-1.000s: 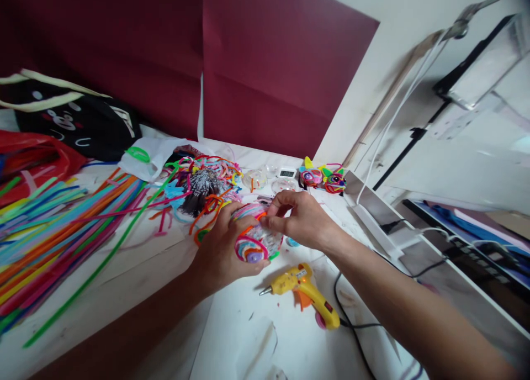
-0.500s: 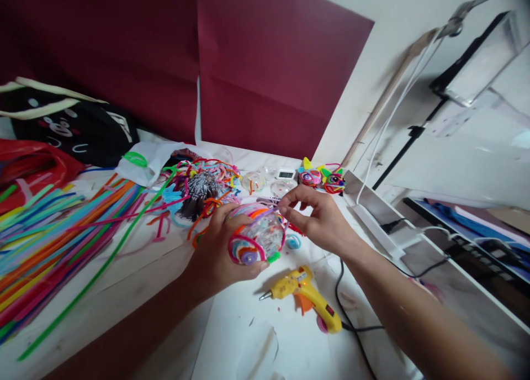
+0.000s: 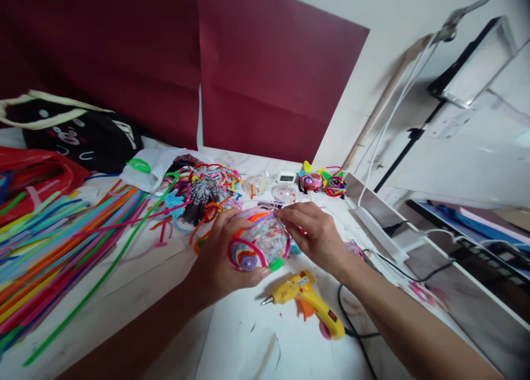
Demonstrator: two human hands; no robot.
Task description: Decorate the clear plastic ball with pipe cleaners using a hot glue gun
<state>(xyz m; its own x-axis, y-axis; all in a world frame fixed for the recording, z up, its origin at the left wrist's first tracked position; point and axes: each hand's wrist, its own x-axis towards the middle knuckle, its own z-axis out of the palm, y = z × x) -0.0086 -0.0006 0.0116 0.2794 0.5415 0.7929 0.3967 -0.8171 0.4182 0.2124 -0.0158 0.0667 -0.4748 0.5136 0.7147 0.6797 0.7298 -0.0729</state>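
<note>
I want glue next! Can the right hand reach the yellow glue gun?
Probably yes: the glue gun lies close beside the right hand with nothing between, though that hand is touching the ball.

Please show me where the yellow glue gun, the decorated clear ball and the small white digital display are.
yellow glue gun (image 3: 297,292), head view, on its yellow body behind the nozzle.
decorated clear ball (image 3: 265,237), head view, on its clear front side.
small white digital display (image 3: 285,177), head view, on its dark screen.
</note>
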